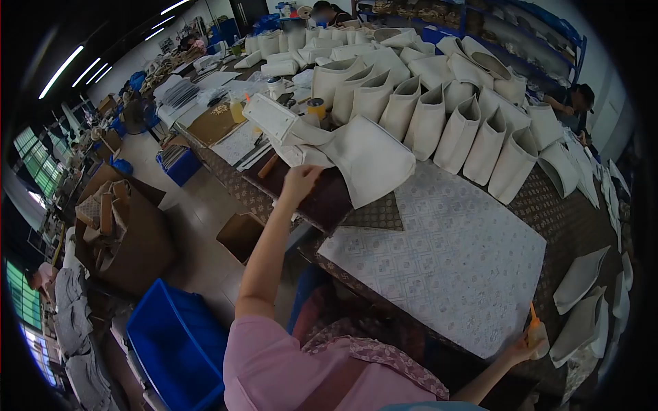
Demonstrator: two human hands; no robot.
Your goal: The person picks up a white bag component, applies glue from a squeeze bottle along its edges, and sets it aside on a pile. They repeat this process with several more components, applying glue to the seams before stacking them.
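Note:
My left hand is closed, its fingertips at the near edge of a white leather-like bag piece that lies over a dark brown board. A stiff white flap extends from this piece toward the back left. Low on the right, my right hand is wrapped round a small squeeze bottle with an orange nozzle, which points upward. Between my hands, a white patterned sheet covers part of the table.
Several open white bag bodies stand in rows behind the sheet. Loose white pieces lie at right. A yellow tape roll sits near the flap. A blue bin and a cardboard box are at left. Another person works at far right.

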